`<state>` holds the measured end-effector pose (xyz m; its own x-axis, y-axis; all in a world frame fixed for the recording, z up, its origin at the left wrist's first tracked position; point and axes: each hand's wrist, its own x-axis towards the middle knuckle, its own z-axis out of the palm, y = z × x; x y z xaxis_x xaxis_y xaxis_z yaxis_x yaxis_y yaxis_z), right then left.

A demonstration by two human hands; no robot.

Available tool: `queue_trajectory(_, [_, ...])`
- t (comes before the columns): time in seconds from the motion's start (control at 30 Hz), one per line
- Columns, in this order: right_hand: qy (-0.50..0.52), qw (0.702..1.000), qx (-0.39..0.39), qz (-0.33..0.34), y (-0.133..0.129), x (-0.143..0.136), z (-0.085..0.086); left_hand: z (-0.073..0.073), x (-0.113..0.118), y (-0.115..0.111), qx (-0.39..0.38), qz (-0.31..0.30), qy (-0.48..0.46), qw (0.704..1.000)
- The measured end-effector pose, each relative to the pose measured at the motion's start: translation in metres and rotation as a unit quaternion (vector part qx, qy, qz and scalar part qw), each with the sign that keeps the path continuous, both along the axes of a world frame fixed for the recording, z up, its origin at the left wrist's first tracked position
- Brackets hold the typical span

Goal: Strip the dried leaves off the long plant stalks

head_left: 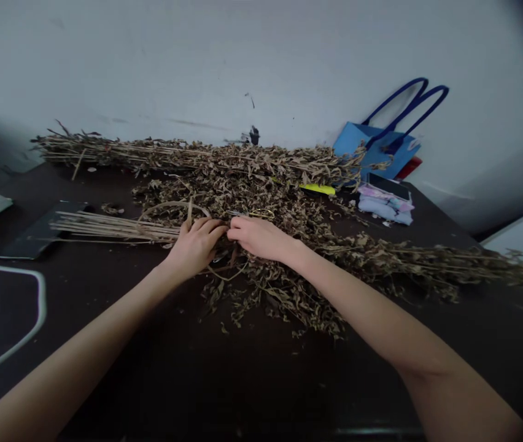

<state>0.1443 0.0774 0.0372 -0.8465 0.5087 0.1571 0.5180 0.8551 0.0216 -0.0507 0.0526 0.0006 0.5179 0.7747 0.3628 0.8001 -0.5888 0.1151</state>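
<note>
Two hands meet over the dried plant bundle (358, 252) across the dark table (151, 344): my left (199, 245) closes round its stalks; my right's (255, 236) bunched fingers pinch something I cannot identify.

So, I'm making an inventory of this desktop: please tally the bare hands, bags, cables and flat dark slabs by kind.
Bare hands, left hand and right hand: 2
Blue bag with dark-blue handles: 1
White cable: 1
Dark rectangular slabs, left slab and right slab: 2
Total: 6

bare slender forearms (121, 313), bare hands (259, 237)
</note>
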Motion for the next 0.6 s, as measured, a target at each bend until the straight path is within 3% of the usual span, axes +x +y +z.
queue_trajectory(0.1, [-0.034,0.998,0.042,-0.012,0.001,-0.007,-0.001,-0.001,-0.001,0.006,0.003,-0.009,0.016,1.000])
queue_trajectory(0.2, [-0.022,0.999,0.033,-0.022,0.003,-0.009,0.006,-0.001,-0.004,0.009,0.010,-0.021,0.020,1.000])
queue_trajectory(0.37, [0.157,0.982,-0.044,-0.097,0.008,-0.002,0.023,-0.001,-0.008,0.009,0.002,-0.016,0.006,1.000])
queue_trajectory(0.47, [0.337,0.919,-0.153,-0.135,0.013,0.003,0.026,-0.002,-0.007,0.009,0.006,-0.010,-0.001,1.000])
queue_trajectory(0.6, [0.555,0.756,-0.305,-0.163,0.023,0.015,0.035,-0.004,-0.006,0.008,0.009,-0.010,0.010,1.000])
